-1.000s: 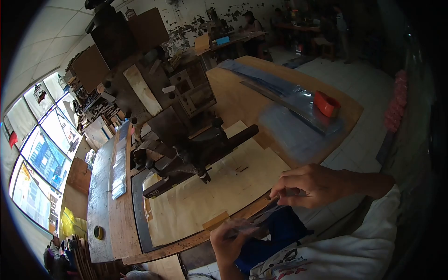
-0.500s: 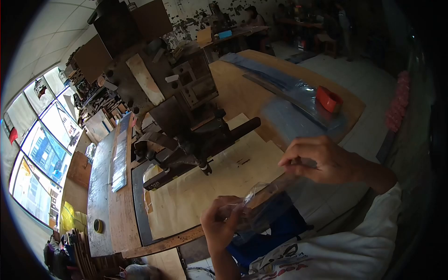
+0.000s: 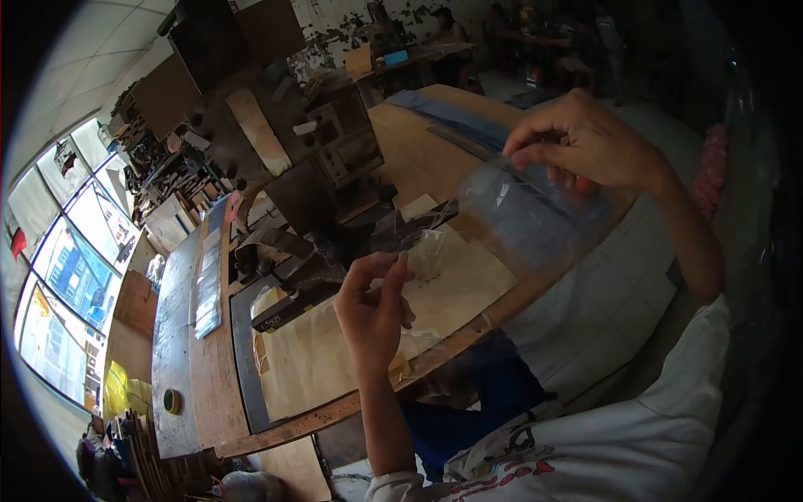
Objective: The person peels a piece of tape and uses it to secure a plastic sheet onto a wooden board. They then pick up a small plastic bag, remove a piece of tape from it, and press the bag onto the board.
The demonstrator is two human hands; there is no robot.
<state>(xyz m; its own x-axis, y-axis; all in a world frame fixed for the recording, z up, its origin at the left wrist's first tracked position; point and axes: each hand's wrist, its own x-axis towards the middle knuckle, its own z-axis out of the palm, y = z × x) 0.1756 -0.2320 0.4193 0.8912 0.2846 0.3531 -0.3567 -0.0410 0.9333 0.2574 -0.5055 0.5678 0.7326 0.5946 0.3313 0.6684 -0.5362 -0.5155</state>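
A clear plastic bag is stretched in the air between my two hands, above the bench. My left hand pinches its lower left end over the paper-covered work surface. My right hand is raised higher at the right and pinches the bag's upper edge, hiding most of the red tape roll behind it. Just behind the bag stands the dark metal press machine with its black lever.
A stack of blue plastic sheets lies on the wooden table behind. A strip of clear bags and a tape roll lie on the left plank. Windows are at far left; people sit at the far back.
Both hands have risen from lap level to above the bench, carrying the clear bag up and pulling it out long between them. The right hand now covers the red tape roll.
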